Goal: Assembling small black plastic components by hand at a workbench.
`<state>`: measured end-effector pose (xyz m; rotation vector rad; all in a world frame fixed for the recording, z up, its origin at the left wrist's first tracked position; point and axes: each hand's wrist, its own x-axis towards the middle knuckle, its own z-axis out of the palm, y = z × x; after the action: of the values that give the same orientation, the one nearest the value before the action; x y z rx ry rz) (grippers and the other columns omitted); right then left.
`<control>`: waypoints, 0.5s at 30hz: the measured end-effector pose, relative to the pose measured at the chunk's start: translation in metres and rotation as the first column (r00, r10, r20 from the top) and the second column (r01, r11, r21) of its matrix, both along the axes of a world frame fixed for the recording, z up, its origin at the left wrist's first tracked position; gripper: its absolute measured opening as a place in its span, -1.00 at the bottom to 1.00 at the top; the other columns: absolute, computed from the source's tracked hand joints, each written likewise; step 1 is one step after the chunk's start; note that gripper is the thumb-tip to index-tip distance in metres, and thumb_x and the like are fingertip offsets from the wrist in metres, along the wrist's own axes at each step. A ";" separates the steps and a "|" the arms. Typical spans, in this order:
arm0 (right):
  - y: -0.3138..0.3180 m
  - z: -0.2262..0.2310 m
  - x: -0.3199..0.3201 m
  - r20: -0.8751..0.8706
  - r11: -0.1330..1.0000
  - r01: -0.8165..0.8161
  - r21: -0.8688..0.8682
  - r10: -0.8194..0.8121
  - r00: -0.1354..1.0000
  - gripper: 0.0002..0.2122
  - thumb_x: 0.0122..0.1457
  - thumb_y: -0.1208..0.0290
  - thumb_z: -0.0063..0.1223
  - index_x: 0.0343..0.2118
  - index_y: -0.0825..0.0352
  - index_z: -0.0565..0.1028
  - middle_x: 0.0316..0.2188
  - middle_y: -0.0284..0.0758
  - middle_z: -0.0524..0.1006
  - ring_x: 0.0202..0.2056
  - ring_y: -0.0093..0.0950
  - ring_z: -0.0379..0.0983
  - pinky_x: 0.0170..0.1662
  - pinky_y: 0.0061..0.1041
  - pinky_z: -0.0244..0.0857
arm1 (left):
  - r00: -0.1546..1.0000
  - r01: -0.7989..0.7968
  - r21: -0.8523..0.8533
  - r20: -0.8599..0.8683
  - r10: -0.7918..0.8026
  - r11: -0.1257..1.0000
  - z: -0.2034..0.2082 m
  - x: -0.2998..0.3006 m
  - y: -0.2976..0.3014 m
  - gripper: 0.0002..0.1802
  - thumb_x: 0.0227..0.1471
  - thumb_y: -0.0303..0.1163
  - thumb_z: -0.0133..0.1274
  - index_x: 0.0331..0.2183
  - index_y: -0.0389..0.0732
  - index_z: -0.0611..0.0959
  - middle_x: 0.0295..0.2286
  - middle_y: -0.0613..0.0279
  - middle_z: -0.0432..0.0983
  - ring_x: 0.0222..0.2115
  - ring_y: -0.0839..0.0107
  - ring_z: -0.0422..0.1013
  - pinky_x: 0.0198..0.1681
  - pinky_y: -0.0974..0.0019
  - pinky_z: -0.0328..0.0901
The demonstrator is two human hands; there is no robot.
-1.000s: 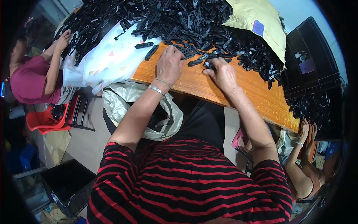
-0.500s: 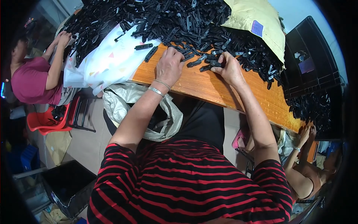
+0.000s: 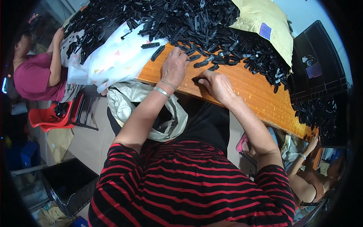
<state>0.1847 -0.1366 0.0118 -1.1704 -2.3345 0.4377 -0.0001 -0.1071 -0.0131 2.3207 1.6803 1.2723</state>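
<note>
A large heap of black plastic clip-like pieces [image 3: 181, 19] covers the far part of the wooden table [image 3: 257, 98]. My right hand [image 3: 218, 86] is above the near edge of the table, thumb and fingers pinched on a small black clip [image 3: 196, 80]; much of the piece is hidden by the hand. At the front of the heap, my left hand [image 3: 174, 68] has its fingers curled down by the loose pieces. What those fingers hold, if anything, is hidden. A few separate black clips [image 3: 204, 62] lie between my hands and the heap.
White patterned plastic sheeting [image 3: 117, 56] lies left on the table. An open woven sack [image 3: 177, 123] hangs below the edge at my lap. A yellowish sack [image 3: 264, 19] and black crate [image 3: 317, 64] stand right. Co-workers sit at left [image 3: 38, 75] and right [image 3: 306, 181].
My right hand has come away from the loose clips toward the table's near edge, a black clip in its fingers. My left hand stays almost in place.
</note>
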 end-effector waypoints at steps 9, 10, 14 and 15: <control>0.001 -0.012 -0.008 -0.034 0.996 0.034 0.078 -0.032 0.999 -0.88 0.04 0.41 0.14 -0.37 0.30 0.54 -0.47 -0.20 0.44 -0.42 -0.18 0.44 -0.37 -0.31 0.32 | 0.994 0.097 -0.050 -0.038 -0.099 0.994 -0.001 -0.018 0.005 -0.84 -0.18 -0.57 0.14 -0.41 -0.28 0.56 -0.41 0.09 0.34 -0.34 0.11 0.37 -0.28 0.18 0.30; -0.001 -0.011 -0.009 -0.033 0.996 0.047 0.074 -0.044 0.998 -0.88 0.04 0.40 0.13 -0.37 0.30 0.55 -0.47 -0.20 0.45 -0.42 -0.19 0.44 -0.37 -0.31 0.32 | 0.994 0.092 -0.070 -0.051 -0.095 0.993 0.000 -0.020 0.006 -0.82 -0.18 -0.57 0.14 -0.39 -0.28 0.56 -0.40 0.09 0.35 -0.34 0.10 0.38 -0.28 0.17 0.30; 0.003 -0.010 -0.010 -0.022 0.997 0.055 0.062 -0.054 0.998 -0.87 0.07 0.39 0.11 -0.35 0.30 0.55 -0.45 -0.20 0.46 -0.41 -0.21 0.45 -0.36 -0.33 0.33 | 0.990 0.121 -0.038 -0.068 -0.124 0.992 0.001 -0.024 0.009 -0.82 -0.16 -0.56 0.14 -0.39 -0.27 0.56 -0.40 0.09 0.35 -0.35 0.09 0.38 -0.29 0.17 0.30; 0.005 -0.009 -0.009 -0.022 0.997 0.055 0.062 -0.054 0.998 -0.87 0.07 0.39 0.11 -0.35 0.30 0.55 -0.45 -0.20 0.46 -0.41 -0.21 0.45 -0.36 -0.33 0.33 | 0.990 0.131 -0.062 -0.052 -0.134 0.989 0.003 -0.024 0.008 -0.82 -0.15 -0.56 0.13 -0.38 -0.27 0.56 -0.41 0.08 0.35 -0.36 0.08 0.37 -0.30 0.19 0.30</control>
<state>0.1758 -0.1318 0.0030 -1.1919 -2.2767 0.3527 -0.0245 -0.0992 -0.0101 2.4093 1.5266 1.1297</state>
